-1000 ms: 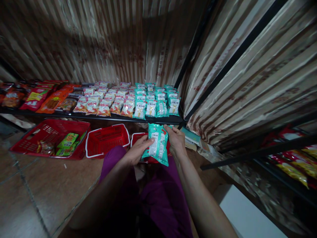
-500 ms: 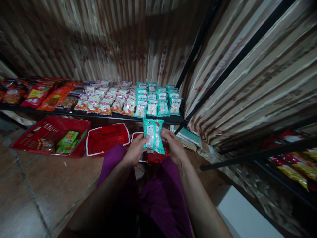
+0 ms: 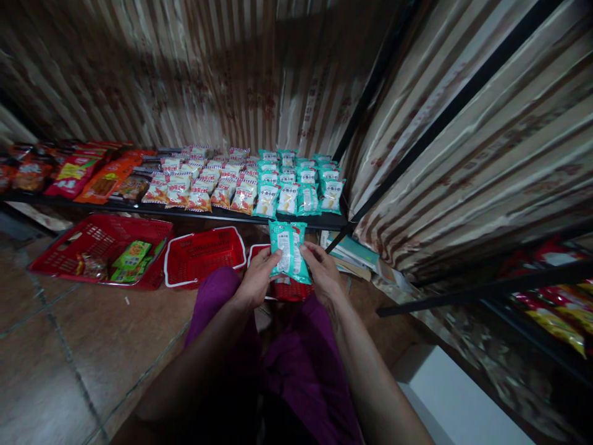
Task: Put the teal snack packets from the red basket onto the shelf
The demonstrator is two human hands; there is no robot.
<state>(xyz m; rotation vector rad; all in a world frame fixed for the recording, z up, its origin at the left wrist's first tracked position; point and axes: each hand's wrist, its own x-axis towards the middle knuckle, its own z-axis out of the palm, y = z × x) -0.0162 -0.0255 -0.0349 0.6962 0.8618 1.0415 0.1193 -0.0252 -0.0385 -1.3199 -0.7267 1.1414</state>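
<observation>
A teal snack bag (image 3: 288,247) is held upright between my two hands, its printed back towards me. My left hand (image 3: 258,275) is closed on its left edge, thumb on the front. On the opposite edge, my right hand (image 3: 320,267) pinches the bag with thumb and fingers. Just beyond it, rows of matching teal bags (image 3: 288,196) stand on the black shelf (image 3: 217,214). Beside those, to the left, are rows of white and orange snack bags (image 3: 200,193). Below the held bag, a red basket (image 3: 290,290) is partly hidden by my hands.
A large red basket (image 3: 69,250) with green packets (image 3: 132,256) and a small white-rimmed red basket (image 3: 204,250) sit on the tiled floor. Black shelf posts (image 3: 384,167) slant at right. Books (image 3: 349,250) lie under the shelf corner; a white box (image 3: 463,395) stands lower right.
My right hand has closed in on the bag's right edge, where its fingers were looser before. The bag is slightly lower at its bottom corner. The view has shifted slightly.
</observation>
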